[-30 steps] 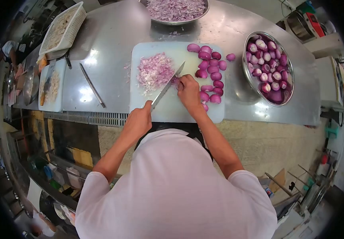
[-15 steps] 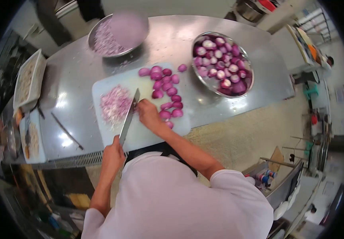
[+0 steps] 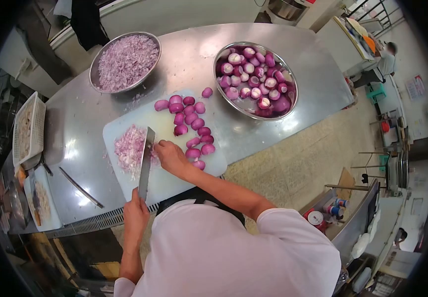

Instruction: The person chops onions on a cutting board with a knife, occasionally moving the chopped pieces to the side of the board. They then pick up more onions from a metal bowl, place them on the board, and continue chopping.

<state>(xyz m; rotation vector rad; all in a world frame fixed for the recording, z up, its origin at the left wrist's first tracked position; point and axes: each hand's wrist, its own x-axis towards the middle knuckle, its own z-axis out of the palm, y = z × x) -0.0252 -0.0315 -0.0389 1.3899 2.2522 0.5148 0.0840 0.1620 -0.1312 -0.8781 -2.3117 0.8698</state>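
Note:
My left hand [image 3: 135, 213] is closed round the handle of a large kitchen knife [image 3: 146, 166], its blade pointing away from me over the white cutting board [image 3: 172, 185]. Just right of the blade, the bent fingers of my right hand [image 3: 173, 158] pinch a piece of red onion [image 3: 154, 156], mostly hidden by the fingers and blade. Chopped red onion [image 3: 130, 147] lies heaped on the board left of the knife. Several peeled onion halves [image 3: 190, 119] rest in rows on the board's right side.
Behind the board stands a metal bowl [image 3: 95, 81] heaped with chopped onion. A steel bowl [image 3: 294, 91] of peeled onions is at right. On the left are a white basket [image 3: 36, 129], a dark rod [image 3: 80, 186] and another board [image 3: 53, 210]. A person [image 3: 386, 62] is far right.
The view has shifted, so the table's things sit differently in it. The knife blade now stands more upright in view, against the chopped heap. A blurred patch over the chopped-onion bowl is gone.

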